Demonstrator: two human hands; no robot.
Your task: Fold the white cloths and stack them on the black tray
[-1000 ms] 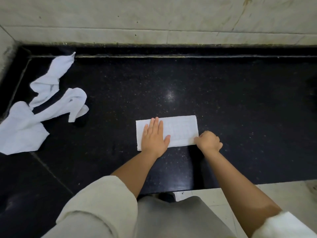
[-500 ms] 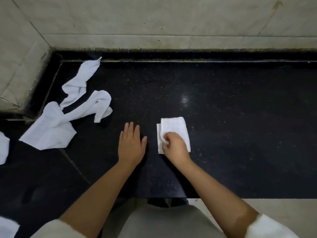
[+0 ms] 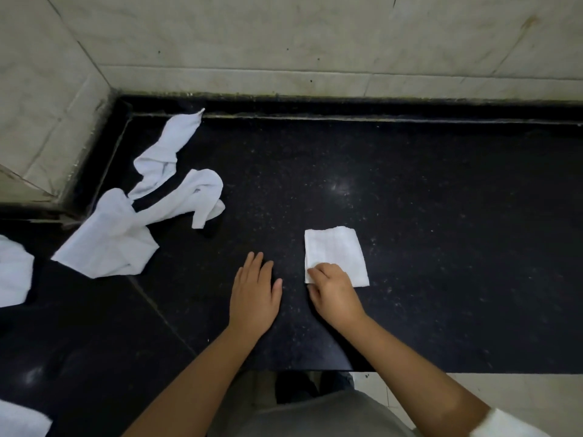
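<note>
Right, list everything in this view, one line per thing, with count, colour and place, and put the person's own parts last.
folded cloth: one, white, on the counter at centre right, near corner under the right hand
crumpled cloths: a loose heap, count unclear, white, on the counter at left
cloth pieces at the left edge: two cut off by the frame, white, middle and bottom left
counter: one, black speckled stone, across the middle
wall tiles: pale grey-beige, behind and left of the counter
left hand: flat on the counter, fingers straight, holds nothing
right hand: fingers curled, pinches the folded cloth's near left corner
</note>
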